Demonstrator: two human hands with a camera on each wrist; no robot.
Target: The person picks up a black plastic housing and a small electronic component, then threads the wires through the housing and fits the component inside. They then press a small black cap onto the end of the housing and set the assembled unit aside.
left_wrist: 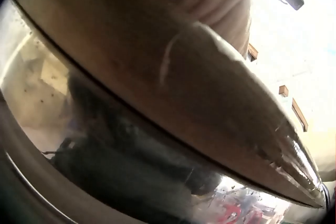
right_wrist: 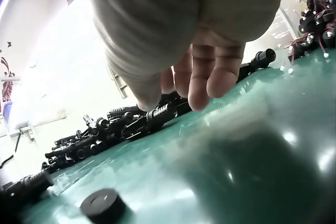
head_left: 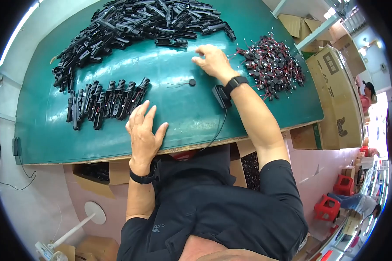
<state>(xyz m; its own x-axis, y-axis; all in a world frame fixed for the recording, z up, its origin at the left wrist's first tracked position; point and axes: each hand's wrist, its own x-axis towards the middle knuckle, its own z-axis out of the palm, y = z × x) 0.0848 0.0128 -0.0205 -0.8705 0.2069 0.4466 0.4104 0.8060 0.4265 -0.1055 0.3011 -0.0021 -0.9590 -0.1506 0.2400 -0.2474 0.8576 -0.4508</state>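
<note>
My right hand [head_left: 214,61] hovers above the green table with fingers loosely bent and nothing in them. Just beyond its fingertips, a black ribbed plastic part [head_left: 171,42] lies at the near edge of a large heap of similar parts [head_left: 139,24]. A small black disc with thin wires [head_left: 192,82] lies on the table nearer my body; the right wrist view shows the disc [right_wrist: 103,205] low at left. Near the table's front edge my left hand [head_left: 144,135] rests with fingers spread, beside a cluster of black ribbed parts [head_left: 99,108]. In the left wrist view the table edge [left_wrist: 157,87] hides most of that hand.
To the right is a pile of black discs with red wires and white tips [head_left: 272,65]. Cardboard boxes [head_left: 335,95] stand beyond the table's right side. A black device [head_left: 222,96] on my right wrist trails a cable over the front edge.
</note>
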